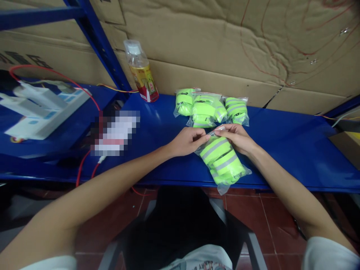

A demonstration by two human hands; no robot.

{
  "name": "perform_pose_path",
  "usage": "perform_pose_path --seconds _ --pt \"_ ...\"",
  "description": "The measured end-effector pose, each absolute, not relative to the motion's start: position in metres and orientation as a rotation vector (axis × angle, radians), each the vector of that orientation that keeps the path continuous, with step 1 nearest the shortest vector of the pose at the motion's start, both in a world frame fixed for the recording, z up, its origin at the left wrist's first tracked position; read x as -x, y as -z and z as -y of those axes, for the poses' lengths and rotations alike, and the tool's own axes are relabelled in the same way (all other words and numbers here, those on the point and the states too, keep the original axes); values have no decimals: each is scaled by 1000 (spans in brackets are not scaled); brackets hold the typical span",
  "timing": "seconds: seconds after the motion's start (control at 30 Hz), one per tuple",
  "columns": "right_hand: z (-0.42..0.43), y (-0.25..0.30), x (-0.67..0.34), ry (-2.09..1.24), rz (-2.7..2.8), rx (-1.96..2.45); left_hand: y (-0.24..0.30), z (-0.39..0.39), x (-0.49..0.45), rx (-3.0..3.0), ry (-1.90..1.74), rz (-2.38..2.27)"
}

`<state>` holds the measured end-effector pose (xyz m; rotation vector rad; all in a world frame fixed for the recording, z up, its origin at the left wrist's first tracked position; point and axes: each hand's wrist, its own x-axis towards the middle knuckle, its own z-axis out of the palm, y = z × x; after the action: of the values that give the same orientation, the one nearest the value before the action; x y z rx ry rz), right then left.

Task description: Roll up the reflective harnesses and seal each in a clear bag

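Note:
A clear zip bag (223,159) with a rolled neon-yellow strap with grey reflective stripes inside lies near the front edge of the blue table. Its top edge is pinched at the left by my left hand (188,141), thumb against fingers. At the right end of the same edge, my right hand (236,138) grips it between thumb and fingers. Just behind my hands sit several similar bags of neon straps, among them a left one (184,102), a middle one (204,109) and a right one (236,110).
On the blue table (287,150), a bottle (143,75) with a yellow and red label stands against the cardboard wall (197,45). To the left are a white power strip (47,116), red cables and a blurred-out item (116,133). A cardboard box (344,150) is at the right edge.

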<state>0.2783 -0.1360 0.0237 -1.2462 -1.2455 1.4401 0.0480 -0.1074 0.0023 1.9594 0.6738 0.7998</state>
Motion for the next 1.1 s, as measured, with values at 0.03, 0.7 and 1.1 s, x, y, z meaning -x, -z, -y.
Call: perform_pose_path --seconds 0.03,0.7,1.1 --pt "136 -23 -279 -1474 1242 1251 -2 108 -48 -1961 -800 -664" --pt "134 -29 -282 -1469 1029 1279 -2 98 -41 -1976 -899 -608" --pt "136 -28 -282 -1519 1148 1363 5 95 -43 -1967 -913 -668"
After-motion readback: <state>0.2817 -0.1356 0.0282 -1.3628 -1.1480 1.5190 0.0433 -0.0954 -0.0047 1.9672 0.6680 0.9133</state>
